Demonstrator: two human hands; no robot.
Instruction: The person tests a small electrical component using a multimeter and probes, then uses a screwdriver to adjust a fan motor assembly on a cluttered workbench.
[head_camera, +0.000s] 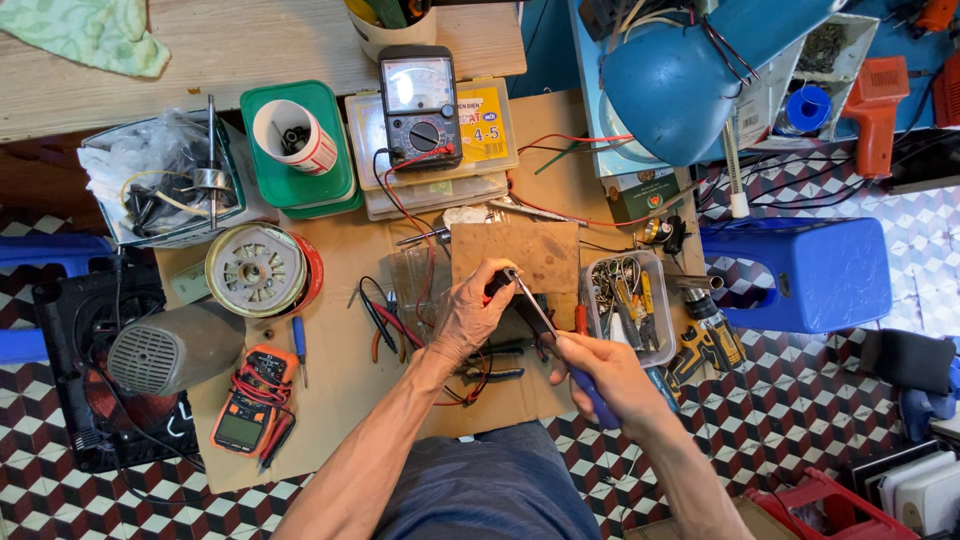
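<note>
While the right hand (612, 378) gripped a blue-handled screwdriver (548, 330), its shaft slanted up-left to the small dark part (498, 284) pinched in the left hand (470, 315).

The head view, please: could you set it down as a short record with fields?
setting: cardboard sheet on a tiled floor
left hand: grips a small dark part
right hand: holds a blue-handled screwdriver, its tip at that part
near the hands: clear tray of tools, pliers
meters: analog multimeter at top, orange multimeter lower left
other: blue lamp, blue stool
</note>
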